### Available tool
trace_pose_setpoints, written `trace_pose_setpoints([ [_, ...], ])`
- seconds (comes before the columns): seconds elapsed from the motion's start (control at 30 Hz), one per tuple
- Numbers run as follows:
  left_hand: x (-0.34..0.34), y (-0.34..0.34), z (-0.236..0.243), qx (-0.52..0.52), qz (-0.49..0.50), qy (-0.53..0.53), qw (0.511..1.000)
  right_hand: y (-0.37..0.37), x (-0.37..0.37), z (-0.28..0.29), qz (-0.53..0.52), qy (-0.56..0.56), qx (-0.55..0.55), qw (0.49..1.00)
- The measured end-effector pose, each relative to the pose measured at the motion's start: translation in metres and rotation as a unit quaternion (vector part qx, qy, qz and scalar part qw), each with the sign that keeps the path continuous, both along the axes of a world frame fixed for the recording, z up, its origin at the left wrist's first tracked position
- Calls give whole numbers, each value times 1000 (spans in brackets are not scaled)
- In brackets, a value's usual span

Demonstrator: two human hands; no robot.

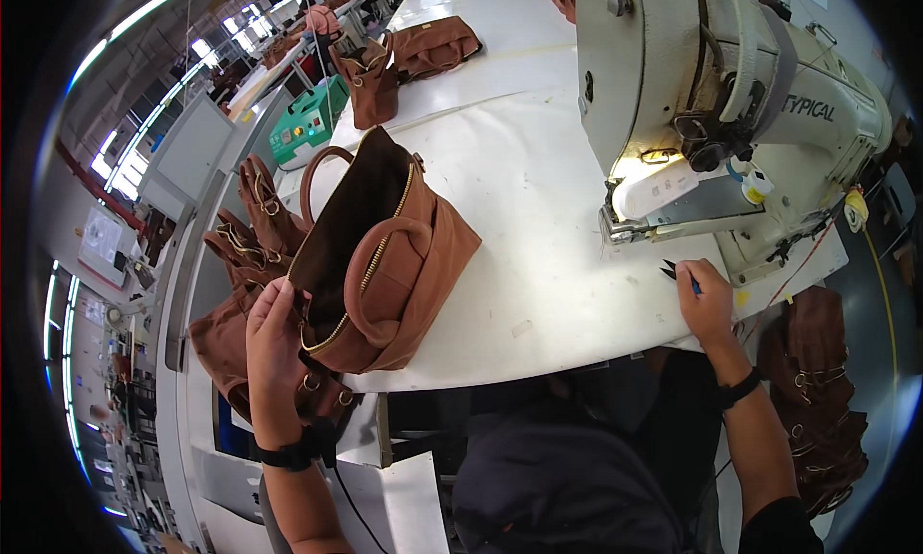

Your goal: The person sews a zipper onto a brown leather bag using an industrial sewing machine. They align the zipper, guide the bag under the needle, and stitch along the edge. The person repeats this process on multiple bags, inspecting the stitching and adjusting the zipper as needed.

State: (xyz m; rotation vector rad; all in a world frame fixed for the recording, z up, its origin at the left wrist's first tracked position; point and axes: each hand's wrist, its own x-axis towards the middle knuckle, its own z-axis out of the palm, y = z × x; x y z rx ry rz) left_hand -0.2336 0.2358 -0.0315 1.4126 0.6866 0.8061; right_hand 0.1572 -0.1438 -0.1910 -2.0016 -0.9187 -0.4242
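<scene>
A brown handbag [437, 256] with two rolled handles stands on the white table, its gold-toothed zipper undone and its dark lining showing. My left hand [274, 328] pinches the bag's top edge at the near end of the zipper. Over at the right, my right hand [707, 299] is closed around small thread snips [670, 270] with dark blades and a bit of blue handle showing; the rest is hidden in the fingers. The snips are near the table's front edge, below the sewing machine [663, 83] and apart from the bag.
More brown bags [226, 338] crowd the left edge beside my left arm. Others [433, 47] lie farther back on the table, near a green box [308, 122] with lights. Brown bags [817, 400] also hang at lower right. People work in the far background.
</scene>
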Motion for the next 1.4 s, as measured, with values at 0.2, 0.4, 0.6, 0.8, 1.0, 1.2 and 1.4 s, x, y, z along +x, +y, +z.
trace_pose_setpoints([
  [0.2, 7, -11, 2, 33, 20, 5, 999, 0, -2, 3, 1, 1, -2, 1000],
  [0.4, 10, -21, 0, 124, 35, -31, 991, -1, 1, 1, 1, -4, 1, 1000],
  [0.6, -8, -41, 5, 351, -116, 130, 920, -1, 0, 1, -3, 10, -9, 1000],
  [0.8, 3, -32, -8, 295, -55, 199, 933, -1, 1, -5, 2, 16, -10, 1000],
  [1.0, 32, -65, 1, 123, -26, 55, 991, 0, -1, -5, -4, 42, -17, 999],
  [1.2, 36, -81, 13, 43, -53, -14, 998, -3, 1, -8, -3, 32, -22, 999],
  [1.4, 32, -78, 9, 25, -63, -45, 997, -2, 2, -8, -3, 6, -28, 1000],
])
